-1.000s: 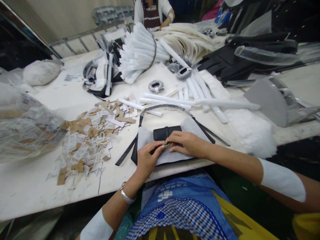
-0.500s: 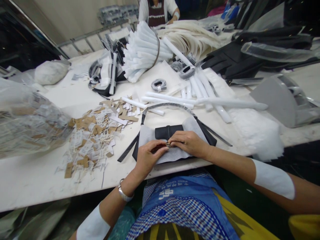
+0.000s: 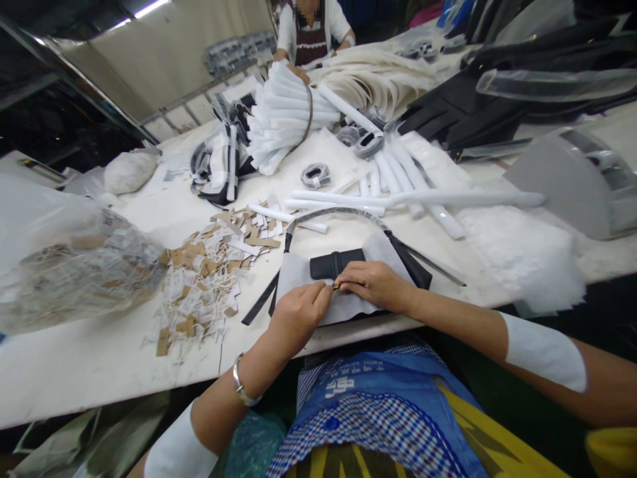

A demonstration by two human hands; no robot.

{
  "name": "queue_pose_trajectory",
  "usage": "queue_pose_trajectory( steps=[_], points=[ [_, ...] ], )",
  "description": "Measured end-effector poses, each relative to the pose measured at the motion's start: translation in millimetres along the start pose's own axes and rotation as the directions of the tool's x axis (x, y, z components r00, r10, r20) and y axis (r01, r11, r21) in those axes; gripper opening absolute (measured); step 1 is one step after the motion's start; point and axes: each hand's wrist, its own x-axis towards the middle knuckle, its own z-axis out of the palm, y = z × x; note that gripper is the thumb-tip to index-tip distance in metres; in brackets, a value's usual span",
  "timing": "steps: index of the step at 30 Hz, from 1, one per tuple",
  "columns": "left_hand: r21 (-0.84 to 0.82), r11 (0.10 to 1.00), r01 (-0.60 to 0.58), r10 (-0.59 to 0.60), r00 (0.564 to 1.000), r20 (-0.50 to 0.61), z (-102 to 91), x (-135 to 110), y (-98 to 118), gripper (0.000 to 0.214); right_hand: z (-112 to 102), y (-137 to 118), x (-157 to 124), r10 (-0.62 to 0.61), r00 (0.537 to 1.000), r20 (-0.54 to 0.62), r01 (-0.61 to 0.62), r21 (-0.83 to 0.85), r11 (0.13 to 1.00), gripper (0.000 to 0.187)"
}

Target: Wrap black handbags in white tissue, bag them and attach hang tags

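Note:
A black handbag (image 3: 422,273) lies at the table's near edge, with a pale grey sheet (image 3: 293,271) over its front. The bag's wrapped handle (image 3: 343,211) arches away from me, and a black flap with a strap (image 3: 336,263) shows on top of the sheet. My left hand (image 3: 302,312) and my right hand (image 3: 374,285) meet just below the flap. Both are closed in a pinch on a small metal clasp (image 3: 336,287) at the strap's end. Fingers hide most of the clasp.
Paper tags with strings (image 3: 204,272) are heaped left of the bag, beside a clear plastic sack (image 3: 74,265) of more tags. White foam tubes (image 3: 338,199) lie behind the handle, a tied white bundle (image 3: 281,116) farther back. A co-worker (image 3: 311,33) stands across the table.
My left hand has turned over, its fingers now closing against the clasp with the back of the hand up. My right hand stays in place. The view has tilted slightly.

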Motion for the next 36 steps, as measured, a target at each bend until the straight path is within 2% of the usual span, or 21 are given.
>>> queue_pose_trajectory(
  steps=[4, 8, 14, 18, 22, 28, 31, 36],
  points=[
    [0.066, 0.998, 0.008, -0.01, 0.999, 0.034, -2.5, 5.7, 5.9, 0.02, -0.1, 0.1, -0.5, 0.007, 1.0, -0.003, -0.007, 0.019, 1.0, 0.013],
    [0.038, 0.998, 0.044, -0.047, 0.996, 0.073, -2.1, 7.7, 4.6, 0.02, -0.7, 0.1, -1.0, 0.007, 1.0, -0.007, -0.007, 0.037, 0.999, 0.013],
    [-0.169, 0.966, 0.196, -0.172, 0.974, 0.146, 0.7, 13.9, -10.6, 0.009, -0.7, 2.5, -2.5, 0.009, 1.0, -0.008, -0.009, 0.056, 0.998, 0.014],
    [-0.349, 0.887, 0.303, -0.222, 0.942, 0.253, 3.9, 21.2, -18.0, 0.006, -1.0, 3.4, -2.7, -0.009, 1.0, 0.008, 0.008, 0.096, 0.995, 0.013],
    [-0.445, 0.818, 0.366, -0.235, 0.917, 0.323, 8.1, 25.0, -21.1, 0.009, -2.0, 3.3, -2.0, -0.012, 0.999, 0.033, 0.008, 0.118, 0.993, 0.013],
    [-0.558, 0.738, 0.38, -0.204, 0.914, 0.351, 5.1, 23.1, -25.8, 0.025, -1.5, 4.5, -2.8, -0.003, 1.0, 0.02, 0.001, 0.115, 0.993, 0.013],
    [-0.595, 0.718, 0.362, -0.191, 0.924, 0.331, 3.9, 22.4, -26.6, 0.018, -1.0, 4.9, -3.4, 0.003, 1.0, 0.008, -0.004, 0.131, 0.991, 0.013],
    [-0.593, 0.74, 0.316, -0.174, 0.942, 0.286, 7.1, 25.0, -27.0, 0.01, -0.1, 5.8, -4.2, -0.008, 1.0, -0.007, 0.009, 0.125, 0.992, 0.012]
  ],
)
